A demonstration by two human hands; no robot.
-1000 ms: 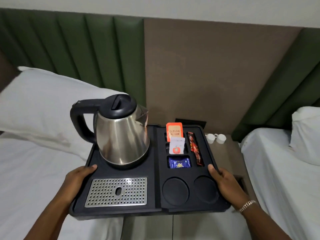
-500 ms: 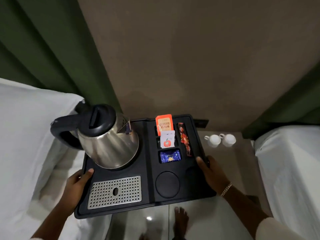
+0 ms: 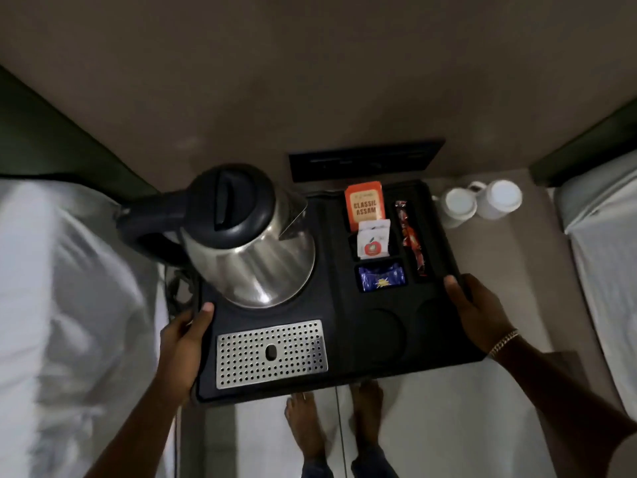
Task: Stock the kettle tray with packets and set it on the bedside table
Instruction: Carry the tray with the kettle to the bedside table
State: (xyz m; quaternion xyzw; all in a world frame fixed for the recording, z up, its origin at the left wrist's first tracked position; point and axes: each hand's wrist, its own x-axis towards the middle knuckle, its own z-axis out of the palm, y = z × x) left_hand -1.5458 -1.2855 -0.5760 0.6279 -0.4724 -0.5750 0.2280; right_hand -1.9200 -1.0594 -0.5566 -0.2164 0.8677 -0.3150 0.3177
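I hold a black kettle tray (image 3: pixel 339 326) level between the two beds. My left hand (image 3: pixel 184 339) grips its left edge and my right hand (image 3: pixel 474 310) grips its right edge. A steel kettle (image 3: pixel 255 257) with a black lid stands on the tray's back left, in front of it a perforated metal drip plate (image 3: pixel 270 353). The right compartments hold an orange Classic Assam packet (image 3: pixel 364 203), a white packet with a red apple (image 3: pixel 373 243), a blue packet (image 3: pixel 381 277) and a red stick sachet (image 3: pixel 412 239). The tray's far part is over the bedside table (image 3: pixel 510 257); whether it touches I cannot tell.
Two white cups (image 3: pixel 482 201) stand on the bedside table just right of the tray's back corner. A black socket panel (image 3: pixel 365 160) sits on the wall behind. White beds flank both sides (image 3: pixel 69 305) (image 3: pixel 606 257). My bare feet (image 3: pixel 334 422) show on the floor below the tray.
The tray has moved forward and down toward the bedside table, and my view has tilted steeply downward. Both hands keep the same grip on its edges.
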